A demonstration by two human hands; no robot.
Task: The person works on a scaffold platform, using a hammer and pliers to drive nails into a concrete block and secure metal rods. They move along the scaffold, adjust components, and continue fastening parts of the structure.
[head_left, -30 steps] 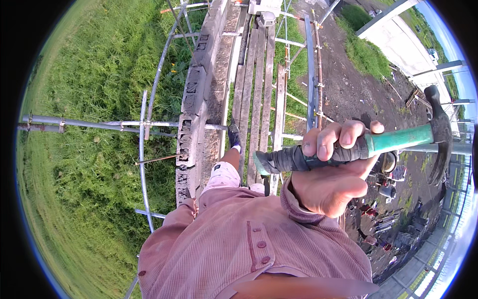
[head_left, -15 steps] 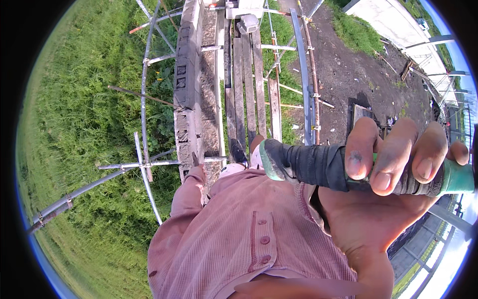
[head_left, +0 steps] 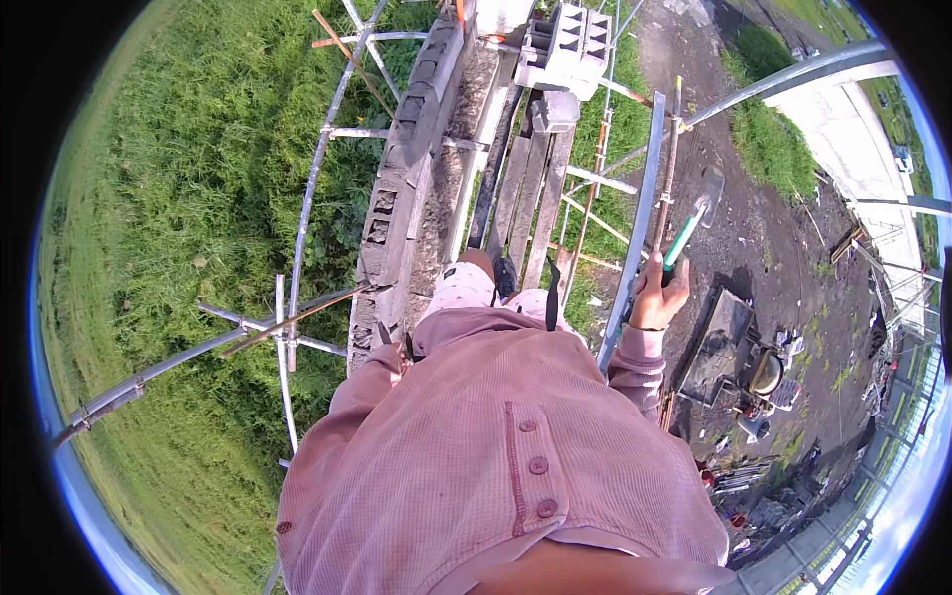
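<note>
My right hand [head_left: 661, 296] is out to the right, its fingers closed round the green, dark-taped handle of a trowel [head_left: 682, 241]. The trowel's grey blade points away from me, above the dark ground beyond the scaffold. My left hand [head_left: 400, 359] is low beside the top of the grey block wall [head_left: 401, 238]. It is small and shaded, and narrow dark shapes show at its fingers. Whether these are fingers or something held, I cannot make out.
Wooden planks [head_left: 535, 188] run ahead beneath me. Pale hollow blocks [head_left: 565, 50] and a single grey block [head_left: 555, 111] stand on their far end. Scaffold tubes [head_left: 315, 188] line both sides. Down right lie a mixing tray [head_left: 716, 347] and scattered gear. Tall grass [head_left: 178, 248] fills the left.
My right hand has swung down and away from close to the camera, still gripping the trowel, whose blade now shows. The view has shifted, bringing the hollow blocks and more ground into sight.
</note>
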